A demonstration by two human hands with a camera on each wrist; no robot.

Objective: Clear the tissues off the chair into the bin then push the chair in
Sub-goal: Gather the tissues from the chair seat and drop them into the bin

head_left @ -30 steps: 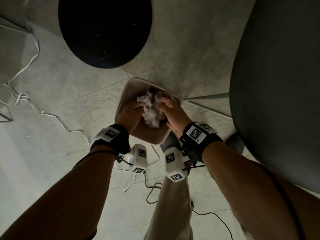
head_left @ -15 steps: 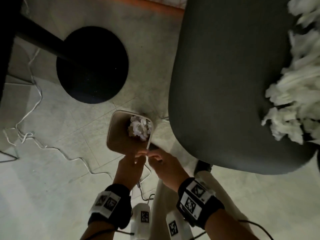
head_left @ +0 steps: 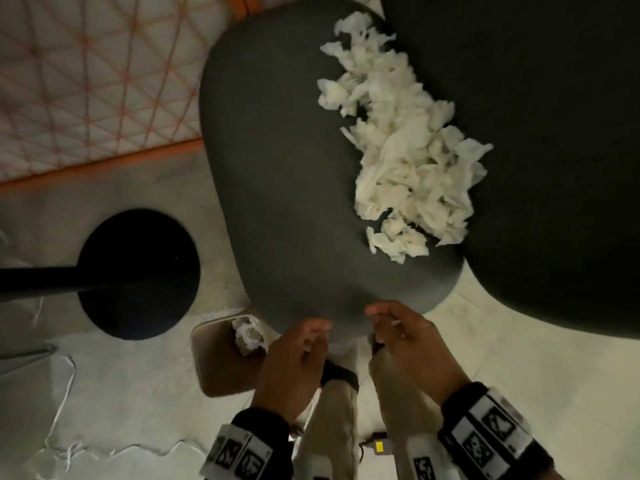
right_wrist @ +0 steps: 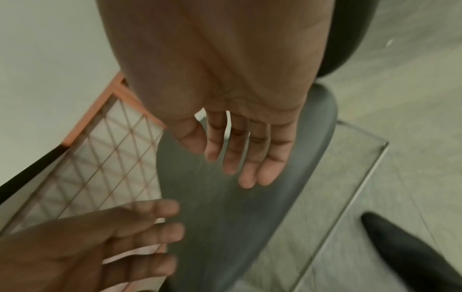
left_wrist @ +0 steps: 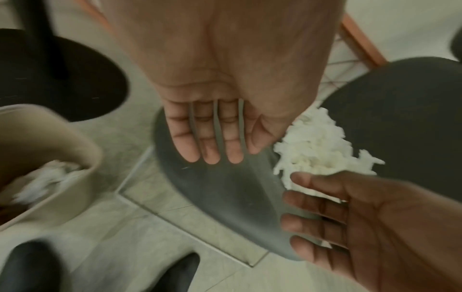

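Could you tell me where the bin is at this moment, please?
In the head view, the beige bin stands on the floor at lower centre-left, just left of the left hand, partly under the chair seat's front edge.

**Hand and Arm Position**

Left hand: extended forward and down, palm facing inward toward the other hand. Fingers straight and close together, thumb alongside. Nothing is held.

Right hand: extended forward at about the same level, just beside the left, palm facing inward. Fingers straight, slightly spread, holding nothing.

Both wrists carry dark bands fitted with black-and-white marker tags. The hands are apart, not touching each other.
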